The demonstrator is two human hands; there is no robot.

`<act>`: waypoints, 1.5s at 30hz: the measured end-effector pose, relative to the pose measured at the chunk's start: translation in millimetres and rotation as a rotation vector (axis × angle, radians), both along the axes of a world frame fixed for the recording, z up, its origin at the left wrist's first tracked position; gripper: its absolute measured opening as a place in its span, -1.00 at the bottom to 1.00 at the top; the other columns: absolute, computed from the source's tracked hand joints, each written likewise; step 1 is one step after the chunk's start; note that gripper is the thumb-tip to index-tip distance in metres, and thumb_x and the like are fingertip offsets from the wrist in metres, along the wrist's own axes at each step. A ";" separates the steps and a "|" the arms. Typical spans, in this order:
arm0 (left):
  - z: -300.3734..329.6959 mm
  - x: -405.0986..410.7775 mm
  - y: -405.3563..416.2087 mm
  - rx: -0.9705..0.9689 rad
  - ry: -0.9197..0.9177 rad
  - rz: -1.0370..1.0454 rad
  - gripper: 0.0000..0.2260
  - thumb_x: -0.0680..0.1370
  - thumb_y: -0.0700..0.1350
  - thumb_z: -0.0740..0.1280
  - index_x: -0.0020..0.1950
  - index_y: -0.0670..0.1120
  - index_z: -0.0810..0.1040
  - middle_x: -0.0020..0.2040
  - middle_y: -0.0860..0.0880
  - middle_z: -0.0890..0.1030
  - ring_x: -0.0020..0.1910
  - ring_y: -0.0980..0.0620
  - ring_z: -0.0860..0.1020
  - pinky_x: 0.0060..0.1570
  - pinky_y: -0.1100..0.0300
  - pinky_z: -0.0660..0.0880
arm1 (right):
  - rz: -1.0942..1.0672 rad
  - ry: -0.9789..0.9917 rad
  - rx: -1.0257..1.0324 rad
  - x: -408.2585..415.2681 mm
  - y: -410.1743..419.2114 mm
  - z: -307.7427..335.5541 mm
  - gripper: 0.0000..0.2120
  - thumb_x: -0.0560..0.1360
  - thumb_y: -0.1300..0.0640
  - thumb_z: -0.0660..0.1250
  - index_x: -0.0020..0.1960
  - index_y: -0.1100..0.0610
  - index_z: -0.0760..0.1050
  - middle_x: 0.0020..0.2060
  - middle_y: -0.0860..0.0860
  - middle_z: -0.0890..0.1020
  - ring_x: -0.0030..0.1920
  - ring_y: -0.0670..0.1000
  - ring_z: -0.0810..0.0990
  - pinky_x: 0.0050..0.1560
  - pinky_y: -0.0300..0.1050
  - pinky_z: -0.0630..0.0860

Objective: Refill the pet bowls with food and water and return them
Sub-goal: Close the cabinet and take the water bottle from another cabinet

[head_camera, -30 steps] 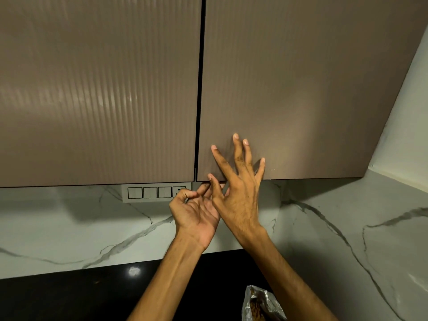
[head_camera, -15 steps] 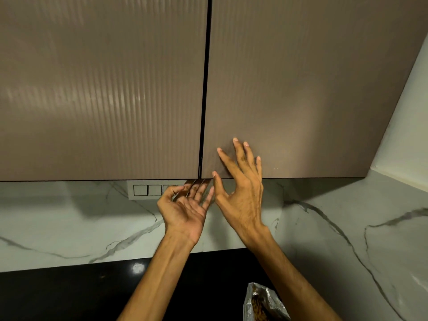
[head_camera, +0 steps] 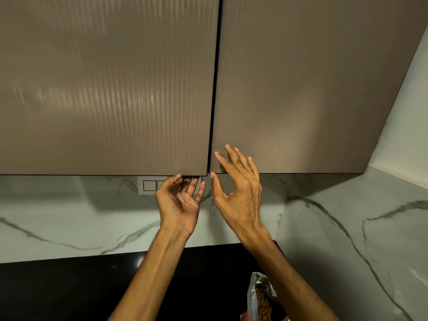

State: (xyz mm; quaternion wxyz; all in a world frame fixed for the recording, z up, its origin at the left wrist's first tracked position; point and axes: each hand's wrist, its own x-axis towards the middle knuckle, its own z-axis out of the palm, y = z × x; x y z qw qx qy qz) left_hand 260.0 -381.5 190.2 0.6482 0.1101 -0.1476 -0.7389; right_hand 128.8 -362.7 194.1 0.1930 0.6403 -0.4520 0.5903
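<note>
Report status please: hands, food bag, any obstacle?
Left hand open, fingertips under left cabinet door. Right hand open at right door. Food bag open on counter. Doors closed.

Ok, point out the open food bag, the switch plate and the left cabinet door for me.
food bag (head_camera: 260,295): head view, on its crinkled silver wall, above the kibble.
switch plate (head_camera: 149,185): head view, on its left square button.
left cabinet door (head_camera: 111,93): head view, middle of its ribbed face.
</note>
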 end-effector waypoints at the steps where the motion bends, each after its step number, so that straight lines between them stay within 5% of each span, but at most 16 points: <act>1: 0.0 0.7 3.8 0.000 -0.009 0.000 -0.92 0.50 -0.20 0.32 -0.19 -0.07 0.50 0.00 -0.10 0.60 0.35 -0.14 0.57 0.33 -0.12 0.52 | -0.002 -0.002 0.006 1.2 4.5 0.4 -0.51 0.54 0.12 0.45 0.46 0.09 0.55 0.50 0.05 0.51 0.56 0.04 0.41 0.59 0.25 0.26; 10: 3.9 8.4 52.3 -0.025 -0.085 -0.019 -0.93 0.53 -0.23 0.36 -0.01 -0.09 0.55 0.15 -0.13 0.57 0.21 -0.11 0.56 0.16 0.04 0.57 | 0.059 -0.093 0.075 18.7 45.8 6.1 -0.46 0.54 0.04 0.46 0.50 0.07 0.51 0.48 0.05 0.53 0.45 -0.11 0.44 0.45 0.08 0.48; 17: 8.2 17.3 86.6 -0.006 -0.146 -0.019 -0.96 0.54 -0.23 0.39 -0.09 -0.11 0.60 -0.08 -0.08 0.65 0.11 -0.07 0.56 0.40 -0.04 0.47 | 0.120 -0.136 0.101 33.8 72.5 13.7 -0.36 0.57 0.02 0.47 0.59 0.06 0.37 0.32 0.06 0.67 0.26 -0.01 0.67 0.27 -0.17 0.57; 21: 9.5 23.7 104.5 0.010 -0.173 0.000 -0.97 0.54 -0.22 0.39 -0.08 -0.11 0.61 -0.09 -0.08 0.65 0.01 -0.04 0.57 0.27 0.00 0.52 | 0.162 -0.154 0.084 42.2 85.0 19.3 -0.33 0.56 0.08 0.50 0.61 0.06 0.33 0.25 0.09 0.70 0.19 -0.10 0.67 0.19 -0.32 0.57; 24: 10.0 28.3 116.7 0.022 -0.202 0.020 -0.97 0.55 -0.19 0.39 -0.04 -0.10 0.62 -0.08 -0.08 0.66 -0.05 -0.03 0.59 0.06 0.08 0.56 | 0.206 -0.185 0.092 46.4 92.5 23.7 -0.33 0.56 0.12 0.51 0.60 0.05 0.34 0.21 0.11 0.72 0.12 -0.16 0.65 0.12 -0.30 0.62; 28: 9.1 37.6 132.4 0.017 -0.211 0.038 -0.76 0.55 -0.13 0.39 0.21 -0.10 0.59 0.09 -0.14 0.65 0.05 -0.09 0.59 0.02 0.09 0.54 | 0.336 -0.271 0.118 51.5 104.3 30.0 -0.40 0.57 0.17 0.50 0.56 0.05 0.40 0.13 0.13 0.74 0.01 -0.11 0.72 0.04 -0.28 0.68; 33: 10.3 49.0 153.2 0.011 -0.227 0.058 -0.72 0.57 -0.06 0.38 0.25 -0.10 0.59 -0.02 -0.15 0.70 -0.04 -0.08 0.65 -0.05 0.13 0.53 | 0.473 -0.302 0.095 57.3 119.9 36.1 -0.47 0.56 0.23 0.49 0.51 0.15 0.48 -0.04 -0.01 0.74 -0.04 -0.13 0.73 0.00 -0.32 0.64; 45: 8.5 74.0 199.0 0.029 -0.203 0.160 -0.58 0.54 -0.03 0.41 0.37 -0.14 0.55 -0.07 -0.18 0.73 -0.15 -0.08 0.71 -0.22 0.17 0.58 | 0.697 -0.294 0.078 78.5 149.6 38.8 -0.54 0.52 0.17 0.48 0.40 0.17 0.54 0.10 -0.11 0.70 0.07 -0.21 0.71 0.00 -0.36 0.62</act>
